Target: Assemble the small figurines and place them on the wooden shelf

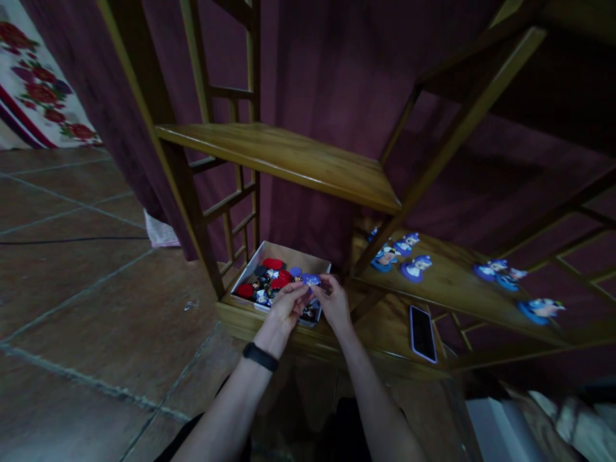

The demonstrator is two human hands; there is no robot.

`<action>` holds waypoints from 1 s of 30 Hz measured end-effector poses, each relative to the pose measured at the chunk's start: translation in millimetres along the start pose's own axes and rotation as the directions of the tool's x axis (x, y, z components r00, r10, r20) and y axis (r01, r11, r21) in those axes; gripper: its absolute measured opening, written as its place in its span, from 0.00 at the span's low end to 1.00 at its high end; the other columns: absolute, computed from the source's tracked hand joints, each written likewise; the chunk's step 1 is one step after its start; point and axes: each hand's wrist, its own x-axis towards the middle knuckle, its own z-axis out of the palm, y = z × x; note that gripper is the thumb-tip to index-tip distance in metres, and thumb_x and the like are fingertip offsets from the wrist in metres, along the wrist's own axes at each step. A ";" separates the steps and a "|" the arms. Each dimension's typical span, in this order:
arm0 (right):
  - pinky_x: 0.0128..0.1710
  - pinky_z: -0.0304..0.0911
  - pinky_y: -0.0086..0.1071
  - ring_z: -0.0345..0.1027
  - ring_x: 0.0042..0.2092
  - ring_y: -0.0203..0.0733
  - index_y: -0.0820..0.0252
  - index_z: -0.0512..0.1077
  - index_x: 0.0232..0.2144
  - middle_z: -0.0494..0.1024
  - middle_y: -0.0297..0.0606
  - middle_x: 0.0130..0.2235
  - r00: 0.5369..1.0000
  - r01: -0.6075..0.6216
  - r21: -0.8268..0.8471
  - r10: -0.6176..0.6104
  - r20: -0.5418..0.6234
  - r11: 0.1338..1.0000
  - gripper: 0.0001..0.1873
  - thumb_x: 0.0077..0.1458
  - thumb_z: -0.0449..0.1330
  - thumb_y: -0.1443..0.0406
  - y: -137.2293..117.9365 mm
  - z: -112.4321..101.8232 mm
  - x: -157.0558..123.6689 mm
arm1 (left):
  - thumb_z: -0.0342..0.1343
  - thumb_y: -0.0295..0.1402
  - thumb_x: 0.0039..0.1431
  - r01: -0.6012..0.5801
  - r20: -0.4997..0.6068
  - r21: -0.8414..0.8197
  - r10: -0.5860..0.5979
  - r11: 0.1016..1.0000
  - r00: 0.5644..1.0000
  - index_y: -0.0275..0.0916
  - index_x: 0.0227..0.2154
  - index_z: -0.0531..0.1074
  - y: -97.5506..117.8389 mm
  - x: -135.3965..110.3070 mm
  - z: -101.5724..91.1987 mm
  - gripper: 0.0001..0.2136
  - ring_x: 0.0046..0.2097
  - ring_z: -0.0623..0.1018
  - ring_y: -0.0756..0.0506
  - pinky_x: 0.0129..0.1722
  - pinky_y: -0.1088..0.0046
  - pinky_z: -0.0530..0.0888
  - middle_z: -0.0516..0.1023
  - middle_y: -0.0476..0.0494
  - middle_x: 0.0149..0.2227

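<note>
Both hands meet over the near right part of an open white box (pixel 248 268). My left hand (pixel 289 301) and my right hand (pixel 333 300) pinch a small figurine with a purple base (pixel 312 280) between their fingertips. Its details are too small to make out. Inside the box lie several figurines (pixel 272 277) with red, purple and dark round bases, jumbled together. My forearms hide part of the box's front side. A dark band (pixel 260 356) is around my left wrist.
The box stands on the low level of a wooden shelf unit (pixel 279 157). Several blue-and-purple figurines (pixel 416 268) stand on a shelf at the right. A phone (pixel 423 333) lies on the lower board. A dark red curtain (pixel 317 77) hangs behind; tiled floor (pixel 86 289) lies left.
</note>
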 end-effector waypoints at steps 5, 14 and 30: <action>0.41 0.64 0.32 0.69 0.38 0.39 0.56 0.70 0.38 0.75 0.34 0.37 0.996 -0.040 0.074 0.034 0.081 0.996 0.14 0.46 0.58 0.61 -1.5 -10.2 -5.6 | 0.61 0.21 0.41 -0.019 0.058 0.072 0.015 0.997 0.998 0.34 0.31 0.72 1.0 -14.9 6.4 0.11 0.33 0.77 0.48 0.39 0.70 0.73 0.78 0.43 0.31; 0.49 0.60 0.35 0.66 0.47 0.42 0.57 0.71 0.36 0.73 0.37 0.45 0.995 0.071 0.330 -0.088 0.036 0.941 0.11 0.46 0.58 0.64 -42.2 -42.8 -56.7 | 0.64 0.27 0.39 -0.366 0.241 0.216 0.314 0.905 0.918 0.36 0.32 0.72 -9.3 -83.9 29.9 0.13 0.32 0.74 0.52 0.34 0.77 0.70 0.76 0.46 0.33; 0.32 0.68 0.34 0.71 0.32 0.39 0.60 0.69 0.31 0.77 0.36 0.33 0.903 -0.425 0.424 0.348 0.251 0.800 0.18 0.37 0.64 0.57 -35.1 -67.2 -182.0 | 0.61 0.23 0.43 0.028 0.042 0.261 -0.040 0.965 0.998 0.34 0.34 0.72 -77.4 -179.4 -22.1 0.11 0.29 0.76 0.51 0.32 0.75 0.74 0.77 0.43 0.31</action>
